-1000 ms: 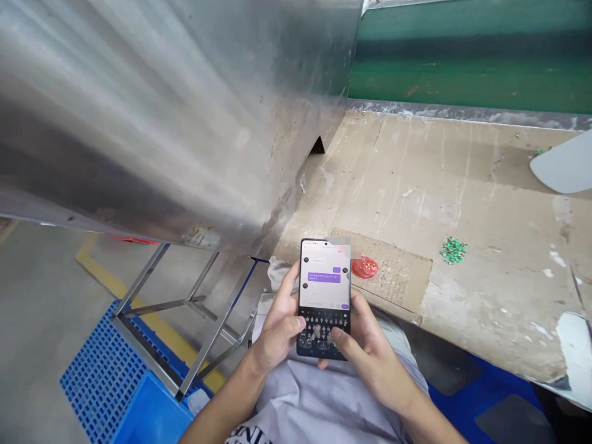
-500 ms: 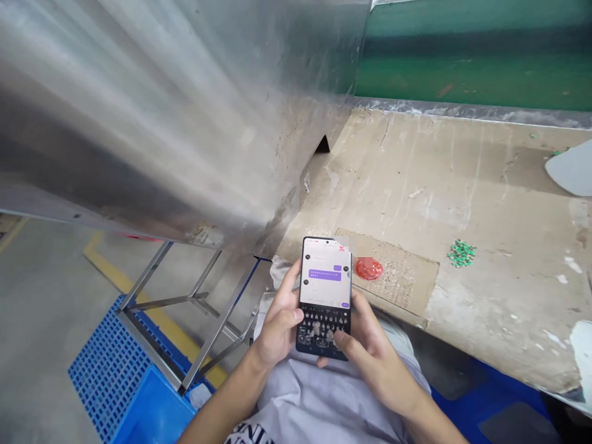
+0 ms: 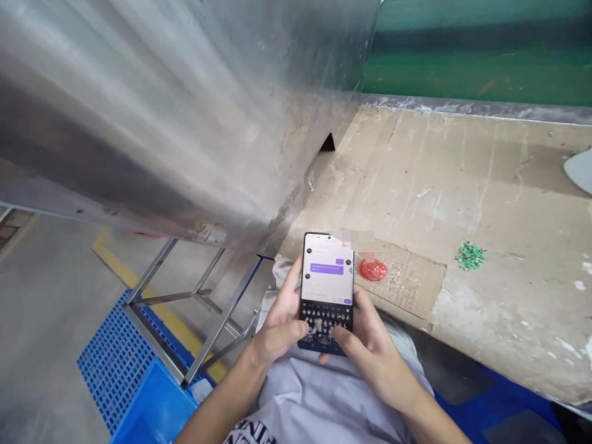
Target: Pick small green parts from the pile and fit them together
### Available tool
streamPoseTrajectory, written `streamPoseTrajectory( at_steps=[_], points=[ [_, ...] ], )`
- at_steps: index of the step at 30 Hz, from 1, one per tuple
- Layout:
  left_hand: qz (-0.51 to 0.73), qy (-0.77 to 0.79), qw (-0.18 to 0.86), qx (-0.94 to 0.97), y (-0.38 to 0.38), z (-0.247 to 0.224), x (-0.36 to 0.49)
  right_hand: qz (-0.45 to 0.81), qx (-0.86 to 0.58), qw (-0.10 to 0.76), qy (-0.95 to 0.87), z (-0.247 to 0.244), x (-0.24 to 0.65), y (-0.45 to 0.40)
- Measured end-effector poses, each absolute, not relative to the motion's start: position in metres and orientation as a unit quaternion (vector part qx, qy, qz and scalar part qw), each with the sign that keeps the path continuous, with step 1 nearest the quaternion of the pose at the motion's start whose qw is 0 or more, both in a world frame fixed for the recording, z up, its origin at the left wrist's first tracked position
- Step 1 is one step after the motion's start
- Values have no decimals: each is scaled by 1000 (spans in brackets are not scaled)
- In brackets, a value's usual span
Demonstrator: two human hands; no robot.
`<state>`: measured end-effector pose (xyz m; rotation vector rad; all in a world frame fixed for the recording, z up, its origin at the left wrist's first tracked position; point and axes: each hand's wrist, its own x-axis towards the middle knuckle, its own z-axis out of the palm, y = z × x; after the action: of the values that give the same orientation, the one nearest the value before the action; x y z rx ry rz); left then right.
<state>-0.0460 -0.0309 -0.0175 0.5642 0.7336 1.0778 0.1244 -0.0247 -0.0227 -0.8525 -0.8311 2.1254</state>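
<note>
A smartphone (image 3: 327, 277) is held upright over my lap, its lit screen showing a chat with purple bubbles and a dark keyboard below. My left hand (image 3: 282, 324) grips its left edge, the thumb resting on the keyboard's left side. On the other edge, my right hand (image 3: 370, 339) is closed round the phone, with the thumb over the keyboard's right side. Most fingers of both hands are hidden behind the phone. Just right of the phone, a glossy red round patch (image 3: 373, 270) lies on a piece of cardboard (image 3: 416, 280).
A cardboard-covered table (image 3: 444, 160) extends to the right, bearing a pile of small green pieces (image 3: 470, 255). A large metal panel (image 3: 185, 111) rises at the left. Below it stand a metal frame (image 3: 160, 339), a blue perforated mat (image 3: 115, 361) and a blue bin (image 3: 157, 407).
My left thumb has moved down and inward over the keyboard. Both hands still hold the phone, and the surroundings have shifted slightly to the right in view.
</note>
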Motion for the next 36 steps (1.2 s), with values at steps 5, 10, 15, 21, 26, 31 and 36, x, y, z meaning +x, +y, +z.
streamPoseTrajectory(
  at_steps=[5, 10, 15, 21, 26, 31, 36],
  points=[
    [480, 335, 766, 265, -32, -22, -47, 825, -324, 334, -321, -19, 125, -23],
    [486, 353, 754, 268, -31, -23, -47, 823, -321, 337, -326, -16, 126, -23],
    [505, 367, 739, 254, -31, -15, -42, 824, -319, 337, -326, -15, 127, -23],
    [520, 378, 725, 248, -28, -15, -40, 822, -324, 336, -325, -14, 126, -23],
    [535, 401, 701, 249, -24, -16, -39, 820, -324, 336, -331, -14, 125, -23],
    [524, 395, 704, 271, -27, -18, -41, 816, -333, 337, -331, -15, 126, -23],
    [459, 397, 723, 329, -33, -24, -48, 814, -340, 339, -327, -16, 127, -24]
  ],
)
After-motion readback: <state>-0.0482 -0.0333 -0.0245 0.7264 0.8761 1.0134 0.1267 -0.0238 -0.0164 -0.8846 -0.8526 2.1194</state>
